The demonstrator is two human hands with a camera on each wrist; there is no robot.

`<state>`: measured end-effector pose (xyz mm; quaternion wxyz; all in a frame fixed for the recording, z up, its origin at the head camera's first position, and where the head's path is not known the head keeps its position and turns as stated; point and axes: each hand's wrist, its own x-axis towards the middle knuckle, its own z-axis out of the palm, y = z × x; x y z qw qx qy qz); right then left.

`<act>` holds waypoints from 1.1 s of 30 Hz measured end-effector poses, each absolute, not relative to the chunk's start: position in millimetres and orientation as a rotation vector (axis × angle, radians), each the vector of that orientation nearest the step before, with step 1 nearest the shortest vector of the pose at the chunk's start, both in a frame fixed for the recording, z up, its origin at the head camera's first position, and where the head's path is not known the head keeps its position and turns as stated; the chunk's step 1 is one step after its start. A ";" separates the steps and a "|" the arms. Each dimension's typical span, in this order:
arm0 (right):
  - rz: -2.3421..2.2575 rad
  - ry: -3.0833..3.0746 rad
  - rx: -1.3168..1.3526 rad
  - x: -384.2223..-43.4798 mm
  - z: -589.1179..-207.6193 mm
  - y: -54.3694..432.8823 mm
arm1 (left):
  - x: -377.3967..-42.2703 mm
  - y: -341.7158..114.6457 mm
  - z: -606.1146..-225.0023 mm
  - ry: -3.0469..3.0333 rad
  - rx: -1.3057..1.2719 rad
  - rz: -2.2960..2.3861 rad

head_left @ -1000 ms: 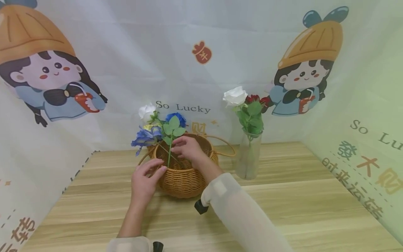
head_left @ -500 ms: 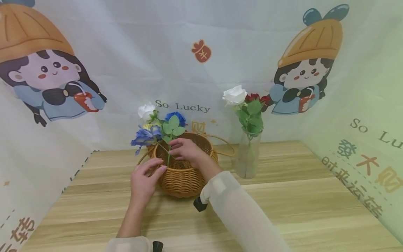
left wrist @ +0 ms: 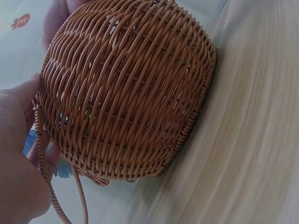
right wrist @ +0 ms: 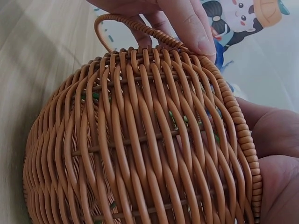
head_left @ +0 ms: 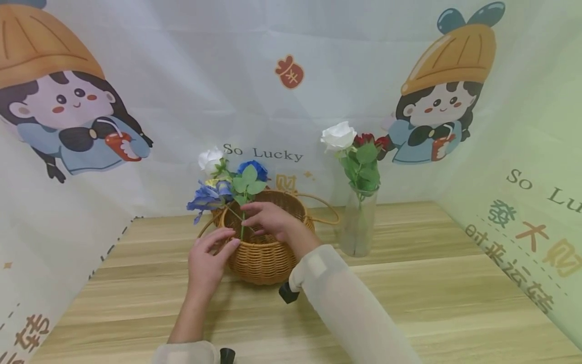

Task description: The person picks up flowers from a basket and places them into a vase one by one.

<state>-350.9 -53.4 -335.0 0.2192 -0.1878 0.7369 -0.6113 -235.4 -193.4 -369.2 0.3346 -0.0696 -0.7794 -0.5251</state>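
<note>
A round brown wicker basket (head_left: 261,265) stands on the table, looped handles at its sides. My left hand (head_left: 206,263) holds its near-left rim, thumb on the outside; the left wrist view shows the fingers (left wrist: 41,144) beyond the handle. Over the opening, my right hand (head_left: 268,220) pinches a green stem (head_left: 242,230) that runs down into the basket. Green leaves (head_left: 248,179) sit on this stem in front of a blue rose (head_left: 254,170). A blue-violet flower (head_left: 209,196) and a white rose (head_left: 210,161) lean out on the left.
Right of the basket stands a clear glass vase (head_left: 356,232) with a white rose (head_left: 338,135) and dark red flowers (head_left: 366,140). A printed cloth backdrop (head_left: 204,76) rises behind and beside the wooden table (head_left: 409,283).
My right hand's fingers have slid a little down and left along the green stem. The left hand keeps its place at the rim. The view has shifted slightly.
</note>
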 end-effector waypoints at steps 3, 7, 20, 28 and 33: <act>-1.696 2.055 -0.517 -350.3 -335.0 -52.9 | -235.2 -193.6 -369.2 -2.037 -0.176 -1.371; -1.748 2.035 -0.507 -348.1 -333.6 -51.1 | -235.8 -193.4 -369.9 -2.029 -0.186 -1.370; -2.018 1.848 -0.421 -349.6 -334.1 -50.9 | -236.9 -193.5 -370.5 -2.007 -0.186 -1.399; -2.044 1.794 -0.420 -350.1 -334.3 -49.3 | -236.4 -193.1 -370.4 -2.009 -0.171 -1.409; -2.040 1.789 -0.435 -350.0 -333.7 -48.3 | -236.9 -193.3 -370.3 -2.012 -0.174 -1.405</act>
